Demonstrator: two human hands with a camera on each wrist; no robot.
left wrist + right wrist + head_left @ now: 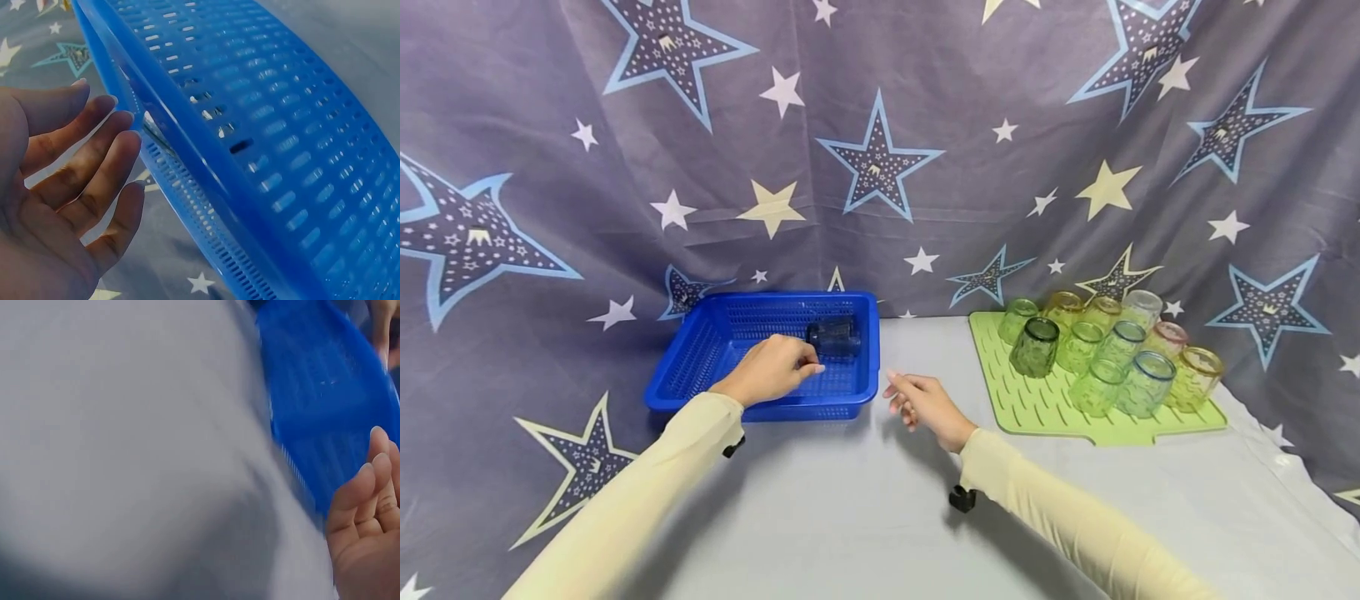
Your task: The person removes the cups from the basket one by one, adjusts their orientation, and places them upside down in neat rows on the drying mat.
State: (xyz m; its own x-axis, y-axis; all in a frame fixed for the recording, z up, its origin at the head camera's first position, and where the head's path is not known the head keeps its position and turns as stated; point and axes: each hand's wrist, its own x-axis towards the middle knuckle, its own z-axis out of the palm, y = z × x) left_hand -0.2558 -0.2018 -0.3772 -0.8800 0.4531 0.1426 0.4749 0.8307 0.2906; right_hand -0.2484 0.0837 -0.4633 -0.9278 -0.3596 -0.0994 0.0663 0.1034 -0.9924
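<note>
A blue plastic basket (760, 410) with slotted walls stands on the left of the table. One dark glass (832, 337) lies on its side in it, near the right wall. Over the basket's front part is my left hand (772, 367), fingers loosely bent and holding nothing; in the left wrist view the left hand (75, 175) is beside the basket rim (187, 156). Just right of the basket, my right hand (928, 407) hovers above the table with nothing in its relaxed fingers. The right wrist view shows the right hand (369, 519) near the blue basket (325, 394), blurred.
A light green drying mat (1007, 400) lies on the table's right side. Several upside-down glasses stand on it, among them a dark green glass (1036, 347) at the left and a yellow glass (1197, 379) at the right. A star-patterned curtain (865, 75) hangs behind.
</note>
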